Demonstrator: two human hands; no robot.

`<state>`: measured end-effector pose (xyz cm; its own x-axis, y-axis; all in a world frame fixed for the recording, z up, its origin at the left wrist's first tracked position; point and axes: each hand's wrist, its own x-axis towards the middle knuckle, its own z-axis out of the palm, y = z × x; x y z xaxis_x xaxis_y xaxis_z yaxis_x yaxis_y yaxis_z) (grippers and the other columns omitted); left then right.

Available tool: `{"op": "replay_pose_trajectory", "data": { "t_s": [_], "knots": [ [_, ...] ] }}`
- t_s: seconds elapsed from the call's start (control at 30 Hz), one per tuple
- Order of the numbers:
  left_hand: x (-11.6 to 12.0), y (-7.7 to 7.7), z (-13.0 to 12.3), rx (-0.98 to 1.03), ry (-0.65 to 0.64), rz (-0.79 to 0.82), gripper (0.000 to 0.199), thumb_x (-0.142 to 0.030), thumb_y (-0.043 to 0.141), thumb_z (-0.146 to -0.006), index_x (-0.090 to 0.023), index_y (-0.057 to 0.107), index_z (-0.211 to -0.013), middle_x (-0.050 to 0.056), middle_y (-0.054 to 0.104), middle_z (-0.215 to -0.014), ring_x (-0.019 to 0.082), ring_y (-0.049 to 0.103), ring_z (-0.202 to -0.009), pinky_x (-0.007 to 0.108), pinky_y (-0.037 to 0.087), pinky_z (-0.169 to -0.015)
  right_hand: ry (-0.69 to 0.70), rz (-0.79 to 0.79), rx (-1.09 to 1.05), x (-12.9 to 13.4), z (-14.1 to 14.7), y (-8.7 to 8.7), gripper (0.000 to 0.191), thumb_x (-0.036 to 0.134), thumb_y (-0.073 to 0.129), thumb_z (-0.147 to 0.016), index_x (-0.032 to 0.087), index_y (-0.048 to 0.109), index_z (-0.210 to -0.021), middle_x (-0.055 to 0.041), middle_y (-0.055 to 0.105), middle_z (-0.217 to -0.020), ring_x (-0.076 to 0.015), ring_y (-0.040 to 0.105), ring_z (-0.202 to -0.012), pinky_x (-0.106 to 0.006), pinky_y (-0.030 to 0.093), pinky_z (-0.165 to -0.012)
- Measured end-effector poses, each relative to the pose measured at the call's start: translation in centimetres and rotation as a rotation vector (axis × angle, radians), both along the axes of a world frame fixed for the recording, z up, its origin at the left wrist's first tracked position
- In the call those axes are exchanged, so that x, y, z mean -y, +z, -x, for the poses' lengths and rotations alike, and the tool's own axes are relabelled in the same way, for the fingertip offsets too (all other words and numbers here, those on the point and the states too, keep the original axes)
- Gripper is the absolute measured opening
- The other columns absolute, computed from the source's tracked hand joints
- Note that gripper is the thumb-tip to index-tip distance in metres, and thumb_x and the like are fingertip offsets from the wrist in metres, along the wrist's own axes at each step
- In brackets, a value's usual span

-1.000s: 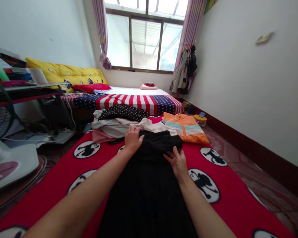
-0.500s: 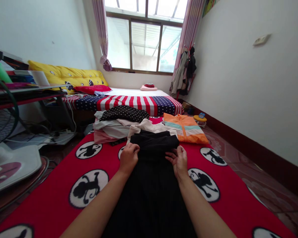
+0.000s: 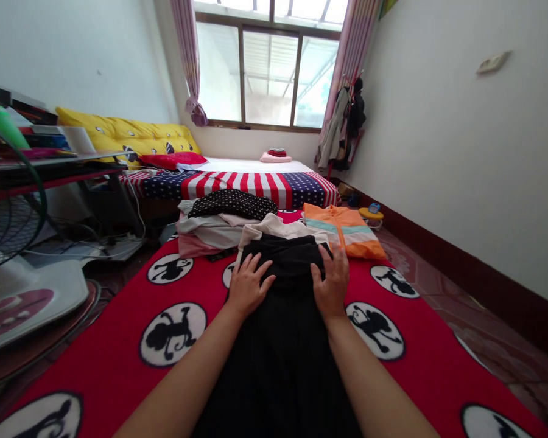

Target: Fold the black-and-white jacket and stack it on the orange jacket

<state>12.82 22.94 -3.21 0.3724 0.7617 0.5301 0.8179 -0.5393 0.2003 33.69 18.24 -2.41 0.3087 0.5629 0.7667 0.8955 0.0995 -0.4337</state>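
Note:
A long black pleated garment (image 3: 278, 365) lies flat on a red rug (image 3: 105, 371) printed with black monkey figures in white circles, its far end folded over. My left hand (image 3: 251, 286) rests on the garment's left side near the fold, fingers spread. My right hand (image 3: 331, 283) lies on its right side, fingertips at the folded edge. Neither hand grips the cloth. Under the far end shows a cream garment (image 3: 274, 228).
Beyond the hands are a stack of folded clothes (image 3: 214, 231) topped with black polka-dot cloth and a folded orange jacket (image 3: 344, 230). A bed with a stars-and-stripes cover (image 3: 237, 185) stands behind them. A fan (image 3: 9, 213) and desk stand left.
My left hand has come back from the garment's far edge toward me. Both hands now lie flat on the black cloth, whose folded end looks smoother and shows more of the cream garment.

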Motion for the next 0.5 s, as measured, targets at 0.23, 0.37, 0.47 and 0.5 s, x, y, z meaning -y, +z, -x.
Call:
{"op": "replay_pose_trajectory", "data": {
  "t_s": [0.23,0.37,0.47,0.5],
  "knots": [
    [0.1,0.1,0.2,0.054,0.124,-0.005,0.050,-0.052,0.047,-0.091,-0.025,0.055,-0.132,0.015,0.044,-0.145,0.036,0.037,-0.134,0.055,0.036,-0.102,-0.080,0.411,0.041,-0.7,1.0,-1.4,0.037,0.035,0.054,-0.088,0.023,0.064,-0.122,-0.0142,0.045,-0.144,-0.0415,0.018,-0.141,-0.070,0.011,-0.106],
    [-0.5,0.8,-0.1,0.100,-0.033,-0.131,0.042,-0.038,0.039,-0.096,-0.019,0.054,-0.130,0.011,0.046,-0.144,0.027,0.033,-0.138,0.048,0.026,-0.113,-0.007,0.263,0.150,-0.3,2.0,-0.7,0.039,0.030,0.051,-0.089,0.024,0.060,-0.126,-0.0088,0.031,-0.153,-0.0367,0.005,-0.145,-0.067,0.005,-0.108],
    [-1.5,0.8,-0.6,0.092,-0.163,-0.046,0.043,-0.038,0.037,-0.098,-0.020,0.051,-0.133,0.009,0.050,-0.141,0.023,0.039,-0.135,0.043,0.026,-0.114,0.161,0.298,0.216,-0.1,2.8,0.0,0.037,0.032,0.046,-0.092,0.026,0.057,-0.127,-0.0071,0.047,-0.144,-0.0299,0.026,-0.140,-0.060,0.006,-0.112],
    [-1.8,0.7,-0.8,0.092,-0.147,0.003,0.045,-0.042,0.038,-0.097,-0.021,0.051,-0.135,0.009,0.049,-0.142,0.024,0.039,-0.135,0.045,0.027,-0.113,0.201,0.332,0.216,0.0,2.9,0.1,0.034,0.033,0.045,-0.093,0.025,0.059,-0.123,-0.0071,0.055,-0.136,-0.0280,0.037,-0.134,-0.057,0.009,-0.112]
  ]
}}
